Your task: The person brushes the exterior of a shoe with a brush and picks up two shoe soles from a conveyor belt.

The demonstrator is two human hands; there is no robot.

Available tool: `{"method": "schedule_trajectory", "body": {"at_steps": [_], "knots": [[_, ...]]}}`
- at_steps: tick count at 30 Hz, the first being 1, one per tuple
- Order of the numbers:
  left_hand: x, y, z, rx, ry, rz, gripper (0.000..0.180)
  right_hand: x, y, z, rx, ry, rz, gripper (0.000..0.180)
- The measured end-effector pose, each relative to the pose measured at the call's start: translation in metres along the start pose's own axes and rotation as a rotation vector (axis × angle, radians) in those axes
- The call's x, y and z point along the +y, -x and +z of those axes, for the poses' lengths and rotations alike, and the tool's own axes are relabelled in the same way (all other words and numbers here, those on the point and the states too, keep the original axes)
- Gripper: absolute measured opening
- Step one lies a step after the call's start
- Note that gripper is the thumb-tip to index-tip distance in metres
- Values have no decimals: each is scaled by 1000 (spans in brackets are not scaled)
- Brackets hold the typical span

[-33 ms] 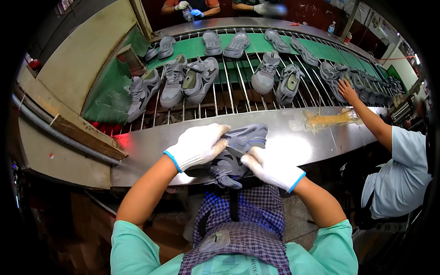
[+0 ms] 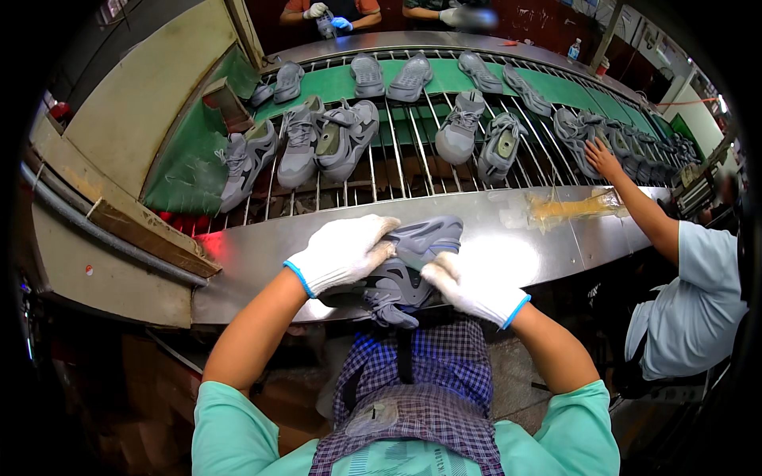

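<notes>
While grey shoes line the rack, hands grip one.

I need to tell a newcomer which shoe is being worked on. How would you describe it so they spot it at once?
Find the shiny steel ledge in front of the roller conveyor of grey sneakers. At its near edge lies one grey sneaker, gripped by the left hand and right hand in white gloves. Unlike the others, it is off the rollers and in hand.
</notes>
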State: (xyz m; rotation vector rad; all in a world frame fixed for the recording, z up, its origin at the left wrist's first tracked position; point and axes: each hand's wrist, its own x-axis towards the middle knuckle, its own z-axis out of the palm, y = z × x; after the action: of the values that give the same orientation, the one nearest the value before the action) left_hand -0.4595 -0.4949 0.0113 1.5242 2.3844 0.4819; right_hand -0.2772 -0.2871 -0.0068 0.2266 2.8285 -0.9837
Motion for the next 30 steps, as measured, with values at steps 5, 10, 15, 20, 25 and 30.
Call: {"method": "schedule_trajectory", "body": {"at_steps": [5, 10, 15, 20, 25, 30], "knots": [[1, 1, -7, -34, 27, 45, 50, 33, 0, -16, -56, -50, 139, 48], [-13, 14, -1, 106, 30, 110, 45, 74, 20, -5, 185, 120, 108, 44], [-38, 85, 33, 567, 473, -197, 57, 151, 31, -27, 324, 422, 341, 44], [-40, 144, 82, 577, 471, -432, 110, 109, -21, -37, 517, 483, 2, 53], [-68, 108, 95, 690, 764, -413, 107, 33, -82, 0, 422, -63, -146, 50], [-66, 93, 69, 605, 1064, -321, 66, -7, 9, 15, -207, -123, -59, 38]]}}
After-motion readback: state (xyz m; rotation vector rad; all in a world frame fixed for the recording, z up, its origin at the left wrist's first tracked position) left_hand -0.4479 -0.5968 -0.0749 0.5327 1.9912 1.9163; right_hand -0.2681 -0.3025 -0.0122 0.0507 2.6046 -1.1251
